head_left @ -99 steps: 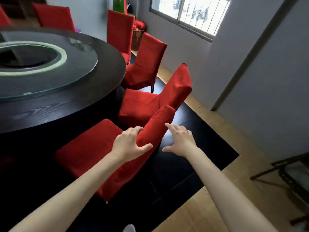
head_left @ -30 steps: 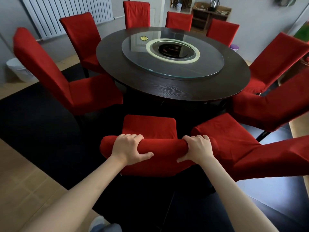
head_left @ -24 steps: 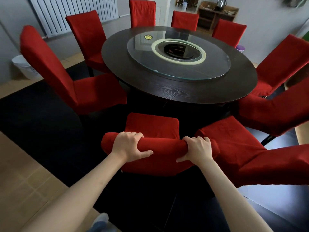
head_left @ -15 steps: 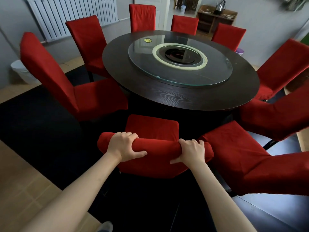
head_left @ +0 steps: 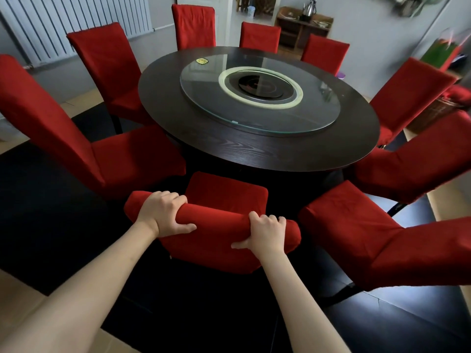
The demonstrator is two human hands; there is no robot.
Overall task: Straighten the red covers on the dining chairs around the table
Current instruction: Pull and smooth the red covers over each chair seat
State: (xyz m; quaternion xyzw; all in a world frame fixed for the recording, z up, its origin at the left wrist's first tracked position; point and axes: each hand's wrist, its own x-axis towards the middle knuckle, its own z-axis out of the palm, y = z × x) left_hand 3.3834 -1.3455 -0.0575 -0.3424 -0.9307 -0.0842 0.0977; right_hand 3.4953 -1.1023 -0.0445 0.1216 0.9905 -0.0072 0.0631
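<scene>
- Now tilted lower at its left end than half a second ago, the near chair's top rail (head_left: 216, 220)
- Left hand (head_left: 163, 214) and right hand (head_left: 266, 233) clamped over its red cover (head_left: 211, 253), below the round table (head_left: 254, 149)

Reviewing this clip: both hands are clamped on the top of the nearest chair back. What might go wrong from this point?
1. Both hands, left and right, bunch the red cover along the top edge; pulling unevenly may leave it twisted rather than straight.
2. The neighbouring chair on the right sits close, so shifting this chair sideways might knock it.
3. The seat is tucked near the table edge; pushing forward could bump it.
</scene>
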